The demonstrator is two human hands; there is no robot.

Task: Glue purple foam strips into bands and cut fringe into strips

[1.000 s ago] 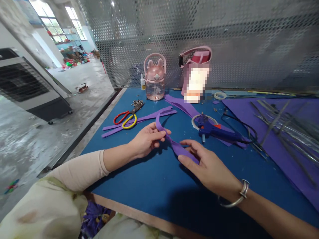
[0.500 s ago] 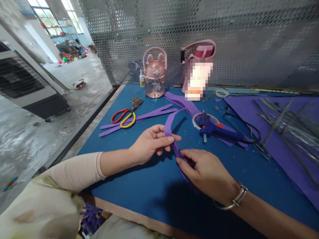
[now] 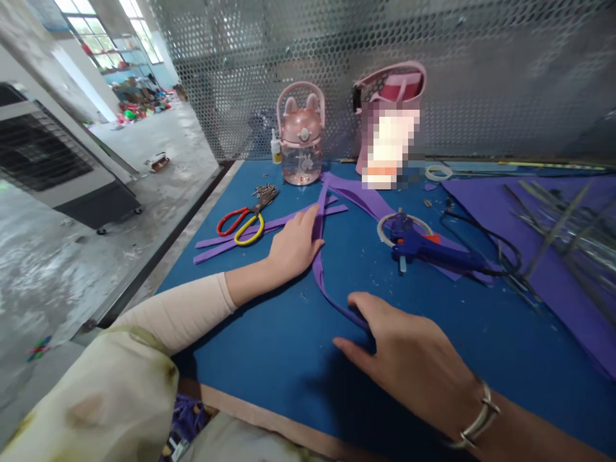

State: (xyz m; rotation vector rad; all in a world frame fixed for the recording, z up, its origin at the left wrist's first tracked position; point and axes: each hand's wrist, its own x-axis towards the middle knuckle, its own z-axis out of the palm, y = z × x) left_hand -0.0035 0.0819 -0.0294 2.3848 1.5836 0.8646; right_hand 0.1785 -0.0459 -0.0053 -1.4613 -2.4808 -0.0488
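A long purple strip (image 3: 319, 276) hangs from the back of the blue table and curves down toward my right hand. My left hand (image 3: 294, 240) is around its middle part, fingers together on one side and thumb on the other. Lower right, my right hand (image 3: 402, 346) has thumb and index finger spread wide. The strip's lower end passes behind that index finger; its other fingers are hidden. Left of my left hand, scissors (image 3: 249, 221) with one red and one yellow handle lie across two flat purple strips (image 3: 216, 249).
Right of the hands, a blue glue gun (image 3: 423, 247) rests by a roll of tape (image 3: 382, 231). A pink-lidded bottle (image 3: 301, 144) and a pink tumbler (image 3: 360, 160) stand at the back. Purple sheet (image 3: 481, 205) and thin rods (image 3: 553, 237) cover the right side.
My left hand has slid up along the strip, away from my right hand. My right thumb and index finger have parted from the strip, and that hand has moved lower right.
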